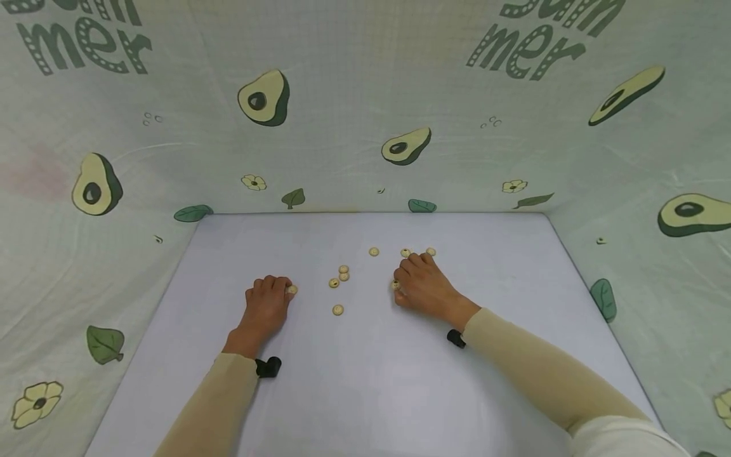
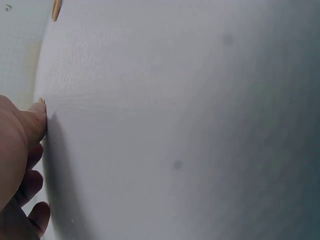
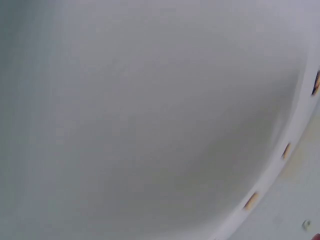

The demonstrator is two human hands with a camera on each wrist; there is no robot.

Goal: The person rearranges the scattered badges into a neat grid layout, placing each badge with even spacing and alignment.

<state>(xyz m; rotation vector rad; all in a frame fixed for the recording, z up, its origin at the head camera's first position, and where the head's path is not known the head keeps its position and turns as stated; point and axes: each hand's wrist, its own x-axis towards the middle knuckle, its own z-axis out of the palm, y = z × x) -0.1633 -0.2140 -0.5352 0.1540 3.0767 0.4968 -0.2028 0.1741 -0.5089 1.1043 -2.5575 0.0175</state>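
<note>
My left hand (image 1: 267, 306) is low over the white table, fingers curled, and pinches a small round wooden disc (image 1: 293, 289) by its edge. The left wrist view catches only the thumb (image 2: 35, 120) and some curled fingers at its left edge. Farther right, my right hand (image 1: 425, 289) holds another wooden disc (image 1: 396, 285) between thumb and fingers, partly hidden by them. Just beyond its knuckles lie a disc with a dark centre (image 1: 405, 252) and a plain one (image 1: 431, 251). The right wrist view barely includes that hand.
Between the hands lie more discs: two touching, the farther one (image 1: 343, 269) and the nearer one (image 1: 344, 277), a dark-centred one (image 1: 334, 283) and one closer to me (image 1: 338, 310). Another disc (image 1: 374, 251) lies farther back. An avocado-print cloth (image 1: 337, 178) surrounds the white table (image 1: 365, 381).
</note>
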